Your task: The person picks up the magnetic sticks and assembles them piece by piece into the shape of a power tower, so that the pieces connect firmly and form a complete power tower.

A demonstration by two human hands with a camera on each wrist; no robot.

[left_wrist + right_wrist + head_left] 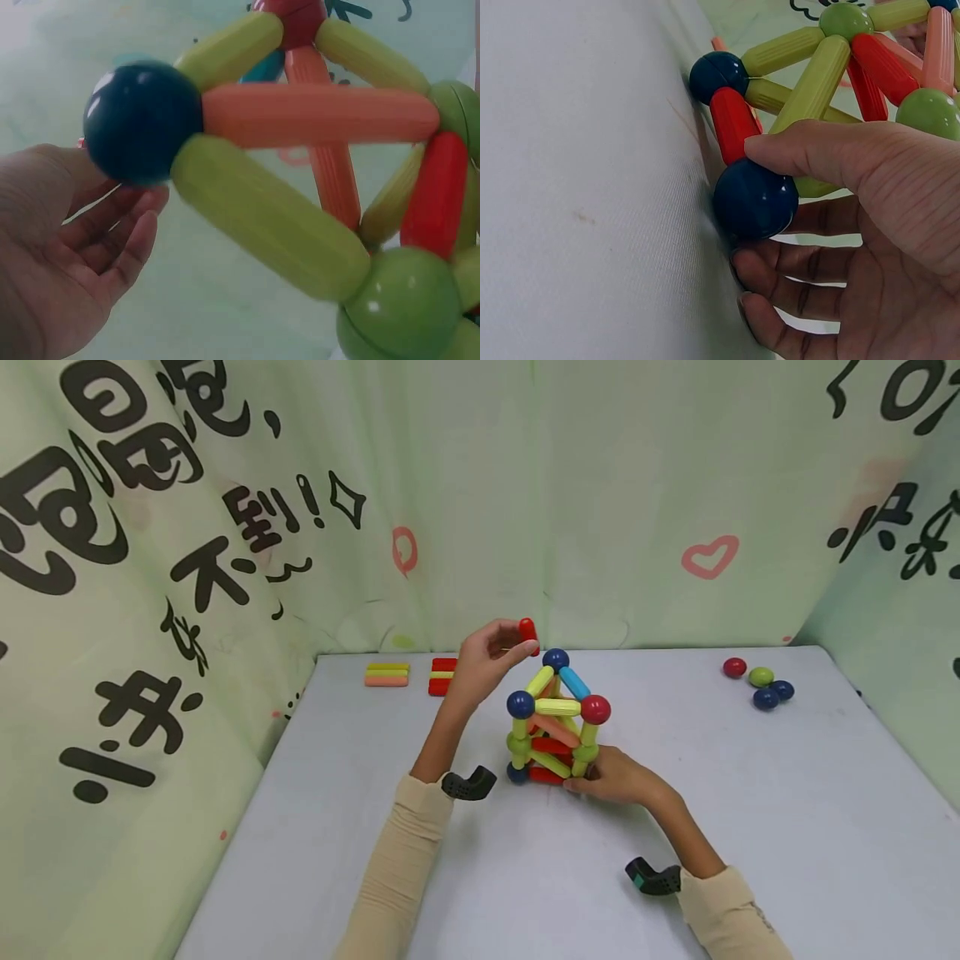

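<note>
A pale grey surface [750, 827] fills the lower part of the head view, backed by a light green cloth backdrop [525, 485] printed with black characters and pink hearts.

Near the middle of the surface stands a frame built of plastic rods and balls [553, 720]: yellow-green, red, orange and one light blue rod joined at dark blue, green and red balls, rising to a dark blue ball at its peak.

The left hand [486, 662] is raised just beside the top of the frame, its grip pinching a short red plastic rod [528, 633] between thumb and fingertips, close to the peak ball but apart from it.

The right hand [611, 777] rests on the surface at the frame's near right foot. In the right wrist view its grip is closed round the dark blue corner ball [754, 199], thumb on top and fingers curled beneath.

At the far left of the surface lie a stack of yellow and orange rods [387, 674] and, just beside it, a stack of red and yellow rods [442, 676]. At the far right sit four loose balls [761, 682]: one red, one green, two dark blue, touching or nearly so.
</note>
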